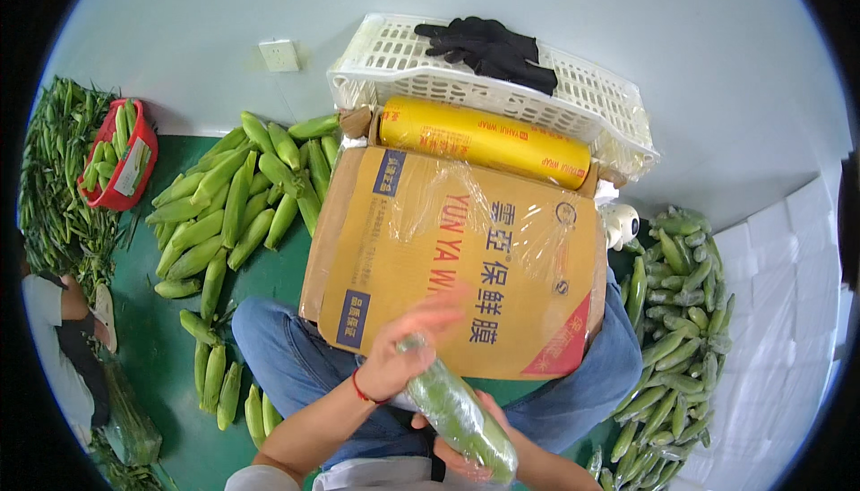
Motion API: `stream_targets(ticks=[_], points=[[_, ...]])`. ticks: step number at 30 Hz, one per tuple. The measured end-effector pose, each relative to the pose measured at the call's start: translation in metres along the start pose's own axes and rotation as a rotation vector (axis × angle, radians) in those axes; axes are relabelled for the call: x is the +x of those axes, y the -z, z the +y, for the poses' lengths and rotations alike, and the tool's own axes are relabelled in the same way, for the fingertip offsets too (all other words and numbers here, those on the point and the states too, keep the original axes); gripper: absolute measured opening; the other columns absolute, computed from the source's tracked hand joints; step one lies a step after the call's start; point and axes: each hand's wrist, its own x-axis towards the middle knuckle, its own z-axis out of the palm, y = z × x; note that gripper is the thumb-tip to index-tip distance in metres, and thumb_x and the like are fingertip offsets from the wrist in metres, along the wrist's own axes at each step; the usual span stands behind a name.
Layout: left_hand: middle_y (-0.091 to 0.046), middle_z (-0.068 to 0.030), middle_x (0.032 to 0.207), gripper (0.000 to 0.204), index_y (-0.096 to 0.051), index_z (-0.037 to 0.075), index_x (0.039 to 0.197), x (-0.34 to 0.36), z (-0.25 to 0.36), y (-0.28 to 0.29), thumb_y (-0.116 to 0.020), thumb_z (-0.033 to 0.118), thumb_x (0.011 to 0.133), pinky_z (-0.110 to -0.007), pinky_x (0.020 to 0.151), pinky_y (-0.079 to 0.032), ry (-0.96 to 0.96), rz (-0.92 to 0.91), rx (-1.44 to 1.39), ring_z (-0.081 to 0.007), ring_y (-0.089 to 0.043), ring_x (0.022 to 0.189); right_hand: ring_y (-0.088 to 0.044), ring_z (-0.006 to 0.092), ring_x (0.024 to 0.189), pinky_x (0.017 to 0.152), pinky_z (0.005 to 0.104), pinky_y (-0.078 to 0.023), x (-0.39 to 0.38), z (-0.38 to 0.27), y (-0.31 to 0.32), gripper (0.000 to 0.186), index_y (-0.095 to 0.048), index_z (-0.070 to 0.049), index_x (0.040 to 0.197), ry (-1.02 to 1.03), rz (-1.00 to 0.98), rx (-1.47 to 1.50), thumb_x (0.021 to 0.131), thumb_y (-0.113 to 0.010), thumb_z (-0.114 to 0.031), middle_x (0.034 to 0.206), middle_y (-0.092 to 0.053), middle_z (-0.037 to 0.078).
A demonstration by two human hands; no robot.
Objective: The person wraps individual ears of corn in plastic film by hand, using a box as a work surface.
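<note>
A green ear of corn in its husk (461,421), wrapped in clear film, slants across my lap with its narrow end up and to the left. My right hand (452,457) is closed round its lower part. At the upper end is my left hand (394,361), with a red cord on its wrist. Its fingers are smeared by motion, so their grip does not show. Just beyond my hands, a cardboard box (403,249) with shiny film over its top rests between my legs. A yellow roll of cling film (484,140) lies along the far side of the box.
Unwrapped corn (215,213) is heaped on the green floor at left; film-wrapped corn (681,312) is piled at right. Behind the roll stands a white plastic crate (394,47) with black gloves (493,50) on it. A red basket (143,159) and another person's shoe (105,316) are far left.
</note>
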Motion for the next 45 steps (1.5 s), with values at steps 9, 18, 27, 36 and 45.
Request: stream_targets(ticks=[9,18,27,36,45], points=[[-0.047,-0.0043,0.063,0.039,-0.049,0.007,0.103,-0.012,-0.018,0.002,-0.033,0.042,0.102,-0.033,0.055,-0.049,0.131,0.761,-0.172,-0.0170,-0.051,0.055,-0.062,0.0171,0.074,0.049,0.0215,-0.045,-0.035,-0.013,-0.026,0.063,-0.038,-0.007,0.140,0.222,0.875,-1.025,0.089,-0.066,-0.030,0.114,-0.059,0.014],[-0.056,-0.0058,0.070,0.060,-0.057,0.002,0.092,-0.062,-0.026,-0.011,-0.025,0.051,0.101,-0.023,0.044,-0.041,0.619,0.444,-0.236,-0.0132,-0.053,0.054,-0.064,0.0212,0.064,0.069,0.0370,-0.051,-0.032,-0.033,-0.061,0.025,-0.069,0.001,0.078,1.363,0.685,-2.270,0.090,-0.059,-0.018,0.077,-0.070,0.017],[-0.044,-0.0165,0.135,0.086,-0.027,-0.005,0.142,-0.023,0.013,-0.058,-0.065,0.047,0.085,-0.038,0.104,-0.034,0.558,-0.493,-0.174,-0.0225,-0.044,0.123,-0.059,0.0321,0.100,0.091,0.0433,-0.045,-0.029,-0.036,-0.028,0.061,-0.044,-0.006,0.132,1.300,0.261,-1.174,0.096,-0.042,-0.054,0.107,-0.061,0.018],[-0.045,-0.0228,0.126,0.052,-0.049,0.000,0.130,0.056,0.008,-0.098,-0.059,0.029,0.088,-0.050,0.101,-0.034,-0.279,-0.403,1.087,-0.0410,-0.040,0.122,-0.055,0.0206,0.062,0.047,0.0282,-0.044,-0.111,-0.029,-0.028,0.041,-0.052,-0.003,0.106,1.257,0.697,-0.766,0.086,-0.061,-0.037,0.082,-0.057,0.010],[-0.044,-0.0216,0.133,0.047,-0.055,0.002,0.124,-0.002,-0.034,-0.002,-0.068,0.011,0.079,-0.047,0.101,-0.036,0.068,-0.016,1.098,-0.0411,-0.043,0.121,-0.058,0.0210,0.098,0.079,0.0287,-0.048,-0.358,-0.250,-0.191,0.041,-0.040,0.005,0.132,2.480,0.487,-0.637,0.096,-0.053,-0.009,0.115,-0.056,0.012]])
